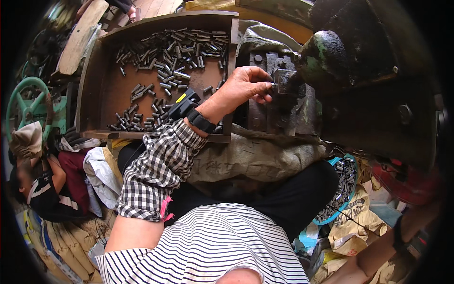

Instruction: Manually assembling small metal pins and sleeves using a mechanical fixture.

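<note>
My left hand [246,89] reaches over the right wall of a wooden tray. Thumb and index finger pinch a small metal pin [273,85], its shiny tip showing against a dark metal block [286,81] of the machine. A black wristband and a checked sleeve cover that wrist and forearm. Many short metal pins [175,71] lie loose in the wooden tray [161,20], beneath and left of the forearm. At the lower right my other arm stretches out, and past its dark band my right hand [425,217] fades into the shadowed rim, fingers hidden.
The machine's heavy dark body [378,118] fills the right side. A blue basin [351,189] of small metal pieces stands beside my right knee. Brown paper sacks [354,217] lie near it. On the left another person [52,189] sits by a green handwheel [29,106].
</note>
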Available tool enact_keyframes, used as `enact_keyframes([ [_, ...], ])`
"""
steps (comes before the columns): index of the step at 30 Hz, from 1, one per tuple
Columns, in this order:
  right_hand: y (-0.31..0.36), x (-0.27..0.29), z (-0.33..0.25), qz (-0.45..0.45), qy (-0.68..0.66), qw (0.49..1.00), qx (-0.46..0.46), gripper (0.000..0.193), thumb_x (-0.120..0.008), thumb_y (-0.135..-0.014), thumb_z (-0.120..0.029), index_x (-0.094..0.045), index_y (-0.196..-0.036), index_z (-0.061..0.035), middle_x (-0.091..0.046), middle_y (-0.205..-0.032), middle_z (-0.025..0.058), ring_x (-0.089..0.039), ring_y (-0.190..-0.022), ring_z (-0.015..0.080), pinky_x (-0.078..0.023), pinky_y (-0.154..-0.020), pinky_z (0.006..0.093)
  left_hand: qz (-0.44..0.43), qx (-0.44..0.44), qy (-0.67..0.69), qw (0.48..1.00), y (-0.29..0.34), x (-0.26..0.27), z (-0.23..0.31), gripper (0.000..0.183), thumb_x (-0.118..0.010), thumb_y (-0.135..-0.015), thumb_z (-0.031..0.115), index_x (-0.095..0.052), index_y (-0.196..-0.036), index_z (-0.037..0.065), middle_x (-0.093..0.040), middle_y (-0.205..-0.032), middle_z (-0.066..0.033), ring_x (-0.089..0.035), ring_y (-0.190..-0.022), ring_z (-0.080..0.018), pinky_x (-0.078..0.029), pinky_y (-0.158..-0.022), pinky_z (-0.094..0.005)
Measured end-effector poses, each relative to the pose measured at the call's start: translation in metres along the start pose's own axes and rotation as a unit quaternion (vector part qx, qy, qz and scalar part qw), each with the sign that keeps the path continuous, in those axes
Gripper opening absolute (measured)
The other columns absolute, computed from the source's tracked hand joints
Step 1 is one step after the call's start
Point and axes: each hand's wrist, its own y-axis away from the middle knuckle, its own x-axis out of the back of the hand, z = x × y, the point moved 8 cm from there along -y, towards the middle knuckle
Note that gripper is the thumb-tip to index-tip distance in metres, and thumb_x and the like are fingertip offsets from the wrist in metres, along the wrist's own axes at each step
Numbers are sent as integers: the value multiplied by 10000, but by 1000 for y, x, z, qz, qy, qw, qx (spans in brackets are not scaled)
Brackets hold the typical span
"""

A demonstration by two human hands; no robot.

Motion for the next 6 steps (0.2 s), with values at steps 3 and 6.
enact_keyframes([
  [3,65,-34,62,-31,-87,991,-95,359,-599,-811,-129,-545,-1134,19,-553,-1179,190,-573,-1036,277,-434,-920,394,37,-34,-73,996,2,-3,6,154,-598,-891,97,-551,-1005,3,-618,-835,-44,-633,-674,-107,-514,-570,-208],
  [6,100,-65,68,-59,-105,983,-140,295,-604,-811,-79,-576,-1087,22,-575,-1147,185,-594,-1005,269,-455,-895,382,75,-47,-113,990,3,-11,12,118,-580,-887,74,-535,-977,13,-584,-780,-18,-606,-630,-92,-503,-548,-205],
])
